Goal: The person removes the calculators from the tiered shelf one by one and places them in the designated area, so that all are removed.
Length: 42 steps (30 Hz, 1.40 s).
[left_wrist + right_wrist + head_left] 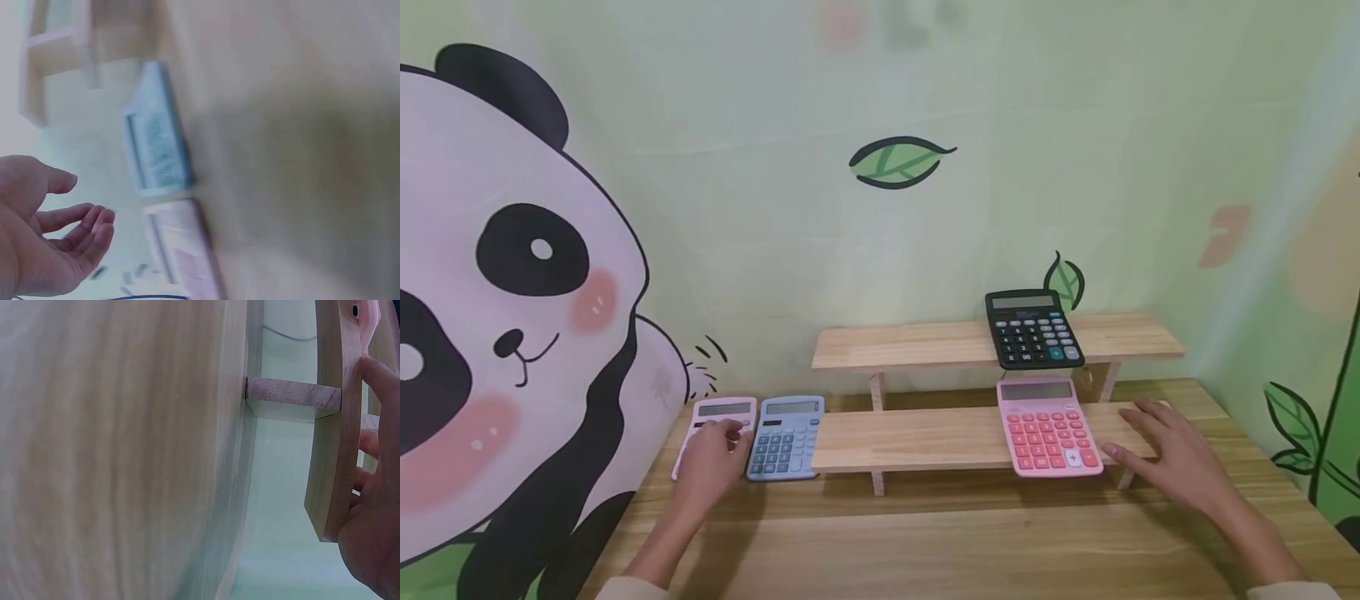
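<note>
Half done, we judge: two shelved, two left below.
Left hand (pixel 706 467), loosely curled, holding nothing, near lilac calculator (pixel 724 409); blue calculator (pixel 781 446) beside, both on worktop (pixel 925 542). Right hand (pixel 1176 454), spread wide, by pink calculator (pixel 1051 429) on lower shelf (pixel 917 437); black calculator (pixel 1036 333) on upper shelf (pixel 902 344).

A pale pink calculator (pixel 726 409) lies below the left hand (pixel 709 460); a coral-keyed calculator (pixel 1049 426) (white plus key) sits beside the right hand (pixel 1180 457).
</note>
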Motion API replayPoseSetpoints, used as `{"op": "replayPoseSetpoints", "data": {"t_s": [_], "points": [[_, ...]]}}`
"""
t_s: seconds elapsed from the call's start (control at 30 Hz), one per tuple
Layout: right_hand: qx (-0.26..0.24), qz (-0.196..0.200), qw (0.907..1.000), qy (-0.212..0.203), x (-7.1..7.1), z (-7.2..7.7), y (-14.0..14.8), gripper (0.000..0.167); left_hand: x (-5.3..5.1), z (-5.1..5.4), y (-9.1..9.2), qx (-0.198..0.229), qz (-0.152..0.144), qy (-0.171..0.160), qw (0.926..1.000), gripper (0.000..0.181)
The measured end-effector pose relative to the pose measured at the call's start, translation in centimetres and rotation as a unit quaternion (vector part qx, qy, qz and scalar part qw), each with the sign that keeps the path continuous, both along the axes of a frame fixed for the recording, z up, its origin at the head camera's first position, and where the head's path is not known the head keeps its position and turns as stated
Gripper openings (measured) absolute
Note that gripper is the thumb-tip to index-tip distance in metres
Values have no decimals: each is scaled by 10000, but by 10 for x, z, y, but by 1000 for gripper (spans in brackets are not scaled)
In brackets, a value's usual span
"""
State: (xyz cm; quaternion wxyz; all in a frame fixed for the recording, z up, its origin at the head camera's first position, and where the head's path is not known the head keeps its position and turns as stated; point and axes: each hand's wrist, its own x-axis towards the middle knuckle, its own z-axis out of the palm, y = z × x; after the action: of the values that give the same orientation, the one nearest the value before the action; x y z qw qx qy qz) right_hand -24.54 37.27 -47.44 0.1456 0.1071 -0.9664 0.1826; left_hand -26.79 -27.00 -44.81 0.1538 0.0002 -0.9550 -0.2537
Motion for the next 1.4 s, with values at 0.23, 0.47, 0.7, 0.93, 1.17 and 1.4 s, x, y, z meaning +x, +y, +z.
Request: {"op": "replayPoseSetpoints", "data": {"t_s": [0.23,0.47,0.7,0.93,1.17,1.4], "points": [[9,-32,10000,-41,-1,2,1,80,11,41,32,481,-317,618,9964,32],[54,-28,10000,-50,-4,2,0,80,24,62,85,876,-1006,1127,9846,31],[45,-20,10000,-39,-4,2,-1,81,24,79,140,1435,-1742,1132,9676,33],[18,-4,10000,-29,-3,3,-1,80,13,87,191,1983,-2211,1099,9485,40],[28,-46,9999,-94,-3,2,0,82,-4,79,234,2725,-2472,996,9245,47],[101,-56,9995,-301,-3,3,1,83,-14,70,270,3256,-2327,271,9160,48]]}}
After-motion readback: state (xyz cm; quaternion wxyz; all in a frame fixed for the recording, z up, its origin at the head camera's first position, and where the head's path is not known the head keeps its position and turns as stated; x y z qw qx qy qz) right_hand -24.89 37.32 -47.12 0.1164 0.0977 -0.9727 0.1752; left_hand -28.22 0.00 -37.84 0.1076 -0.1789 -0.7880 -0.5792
